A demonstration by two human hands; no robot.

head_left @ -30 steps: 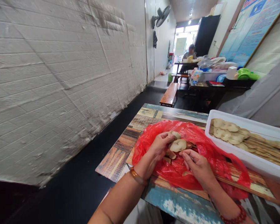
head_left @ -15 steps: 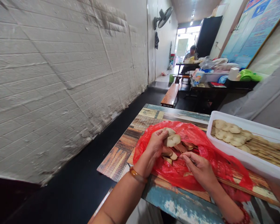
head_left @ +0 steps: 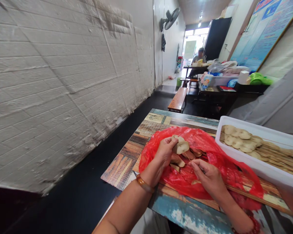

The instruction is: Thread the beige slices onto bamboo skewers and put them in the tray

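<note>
My left hand (head_left: 164, 149) pinches pale round slices (head_left: 181, 147), perhaps potato, between thumb and fingers. A thin wooden skewer (head_left: 189, 158) runs from the slices to my right hand (head_left: 207, 172), whose thumb and fingers are closed on it. Both hands are over an opened red plastic bag (head_left: 180, 133), where more loose slices (head_left: 177, 161) lie. On the right, a white plastic tub (head_left: 249, 122) holds skewered slices (head_left: 239, 139) laid in rows, their sticks pointing right. Long wooden sticks (head_left: 246, 193) lie under my right forearm.
The bag lies on a wood-patterned table (head_left: 127, 152). Beyond it stand a bench (head_left: 178, 99) and another table with bags, a cup (head_left: 206, 81) and green plastic items (head_left: 260, 79). A person (head_left: 199, 58) sits farther back. A white brick-patterned wall (head_left: 75, 81) runs along the left.
The slices between my hands have shifted slightly and now overlap more at my left fingertips. My right hand keeps its hold on the skewer, almost unmoved.
</note>
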